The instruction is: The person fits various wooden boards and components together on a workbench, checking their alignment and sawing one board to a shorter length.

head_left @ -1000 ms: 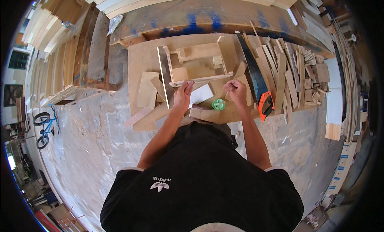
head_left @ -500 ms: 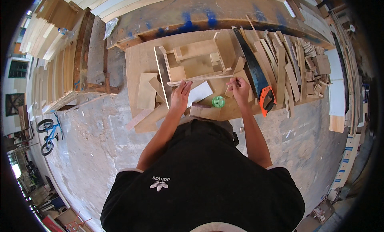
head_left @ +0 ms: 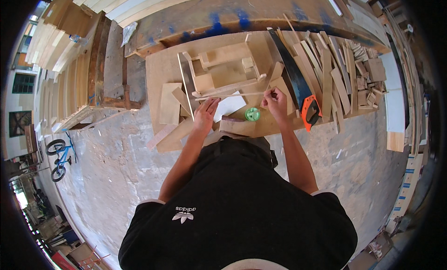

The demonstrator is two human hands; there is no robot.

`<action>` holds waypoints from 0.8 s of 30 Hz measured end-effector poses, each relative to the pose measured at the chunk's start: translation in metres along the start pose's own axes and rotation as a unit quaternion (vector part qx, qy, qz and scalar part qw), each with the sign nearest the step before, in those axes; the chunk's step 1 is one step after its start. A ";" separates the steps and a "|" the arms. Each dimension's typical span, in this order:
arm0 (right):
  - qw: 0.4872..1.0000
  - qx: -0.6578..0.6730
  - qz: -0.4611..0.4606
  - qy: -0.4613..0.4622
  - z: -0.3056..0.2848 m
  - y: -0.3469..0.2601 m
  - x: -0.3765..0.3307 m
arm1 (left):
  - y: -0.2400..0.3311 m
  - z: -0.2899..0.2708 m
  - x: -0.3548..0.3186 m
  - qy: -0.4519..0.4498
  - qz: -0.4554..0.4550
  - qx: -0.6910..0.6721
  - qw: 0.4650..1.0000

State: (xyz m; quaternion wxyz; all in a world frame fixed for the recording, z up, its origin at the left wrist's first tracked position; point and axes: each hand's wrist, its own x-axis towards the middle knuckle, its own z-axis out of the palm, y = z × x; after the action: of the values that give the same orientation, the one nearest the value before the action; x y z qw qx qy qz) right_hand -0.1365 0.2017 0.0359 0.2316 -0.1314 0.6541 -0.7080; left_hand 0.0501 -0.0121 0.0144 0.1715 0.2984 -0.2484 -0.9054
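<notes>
Illumination is bright, diffuse and fairly even across the central area. The floor point(head_left: 116, 177) reflects pale light. The shirt point(head_left: 251, 205) renders near black, with little fabric detail. Shadows inside the wooden frame point(head_left: 230, 86) are soft. A bright patch point(head_left: 22, 199) at the left rim is overexposed. Fisheye distortion curves the boards point(head_left: 153, 5) along the upper edge. Black vignetting fills the corners; detail near the left rim is soft.

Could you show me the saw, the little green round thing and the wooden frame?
Saw point(head_left: 293, 74): head view, on its dark blade.
Green round thing point(head_left: 252, 114): head view, middle of its top.
Wooden frame point(head_left: 228, 55): head view, on its far board.
</notes>
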 end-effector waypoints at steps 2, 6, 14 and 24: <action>1.000 -0.012 0.013 -0.022 -0.002 0.002 -0.002 | 0.000 -0.013 -0.005 -0.017 0.008 -0.002 1.000; 0.999 -0.020 0.009 -0.032 -0.002 0.004 -0.006 | 0.004 -0.034 -0.019 0.001 0.023 -0.003 1.000; 0.998 -0.020 0.033 -0.051 -0.005 -0.002 -0.007 | 0.014 -0.045 -0.031 0.065 0.039 -0.025 0.997; 0.997 -0.032 0.034 -0.054 -0.008 0.004 -0.007 | 0.010 -0.044 -0.023 0.012 0.046 -0.001 0.999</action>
State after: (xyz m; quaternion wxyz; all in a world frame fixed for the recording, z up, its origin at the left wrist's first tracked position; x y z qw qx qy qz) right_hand -0.1340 0.2120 0.0317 0.2863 -0.1546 0.6669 -0.6704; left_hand 0.0968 -0.0249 -0.0003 0.2160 0.2975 -0.2591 -0.8932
